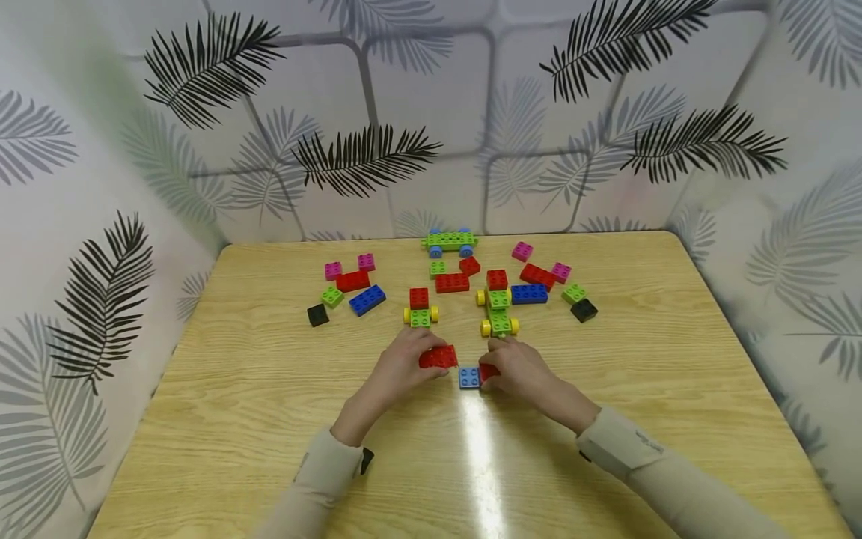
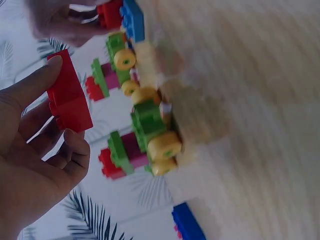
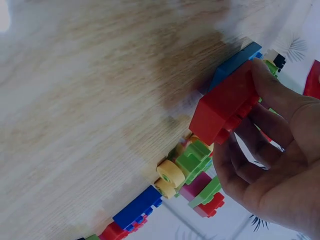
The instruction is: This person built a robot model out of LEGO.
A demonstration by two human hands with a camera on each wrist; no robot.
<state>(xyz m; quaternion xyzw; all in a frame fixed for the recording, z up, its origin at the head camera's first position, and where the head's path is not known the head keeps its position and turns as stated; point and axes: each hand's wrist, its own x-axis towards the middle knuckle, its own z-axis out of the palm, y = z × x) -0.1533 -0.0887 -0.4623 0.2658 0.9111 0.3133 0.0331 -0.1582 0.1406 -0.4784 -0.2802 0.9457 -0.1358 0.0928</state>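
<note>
My left hand (image 1: 404, 361) grips a long red brick (image 1: 439, 357) between thumb and fingers, its studs facing up in the head view. My right hand (image 1: 520, 368) pinches another red brick (image 3: 225, 105), mostly covered by the fingers from above. Right against that brick, on its left, is a light blue brick (image 1: 469, 377) with its studs showing. Just beyond the hands stand two green toy vehicles with yellow wheels: a smaller one (image 1: 420, 317) past the left hand and a longer one (image 1: 500, 320) past the right. Each has a red block at its far end.
At the back stands a green base with blue wheels (image 1: 450, 241). Loose pink, red, green, blue and black bricks lie in groups to the left, near a blue brick (image 1: 367, 300), and to the right, near another blue brick (image 1: 528, 293). A leaf-patterned curtain (image 1: 431, 97) borders the wooden table.
</note>
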